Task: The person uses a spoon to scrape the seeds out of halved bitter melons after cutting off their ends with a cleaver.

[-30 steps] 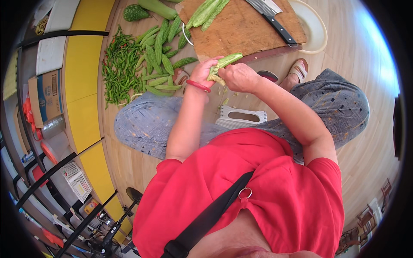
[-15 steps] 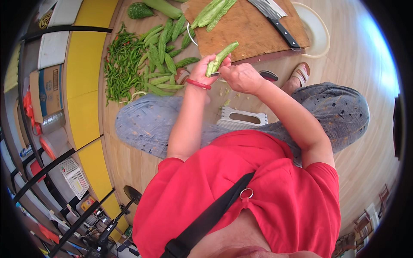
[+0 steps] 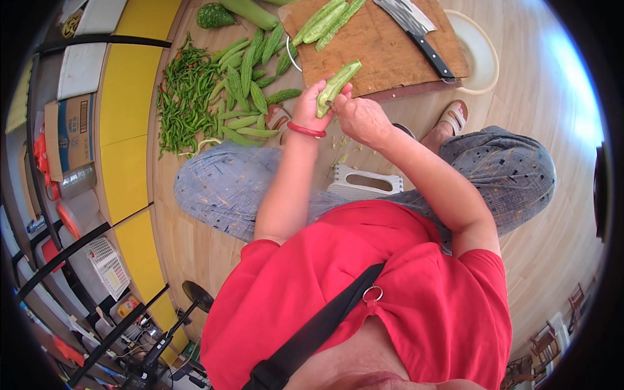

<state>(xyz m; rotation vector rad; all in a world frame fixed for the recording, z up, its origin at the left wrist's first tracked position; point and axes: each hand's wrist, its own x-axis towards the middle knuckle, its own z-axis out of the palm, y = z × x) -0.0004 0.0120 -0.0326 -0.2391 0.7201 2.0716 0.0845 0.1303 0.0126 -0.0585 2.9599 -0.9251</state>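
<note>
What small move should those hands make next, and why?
Perhaps the right hand should scrape inside the gourd half: the left hand holds it cut side up, the right hand is at its near end, and pale scraps lie below.

Bright light; bluish-white glare washes the floor (image 3: 552,84) at upper right; fisheye distortion bends edges near black corners.

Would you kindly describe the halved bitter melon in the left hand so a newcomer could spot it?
Find the big wooden cutting board at the top, then its near left corner, where the left hand shows beyond a red bracelet. The pale green halved bitter melon lies in that hand; unlike the similar cut pieces resting on the board, it is held.
</note>
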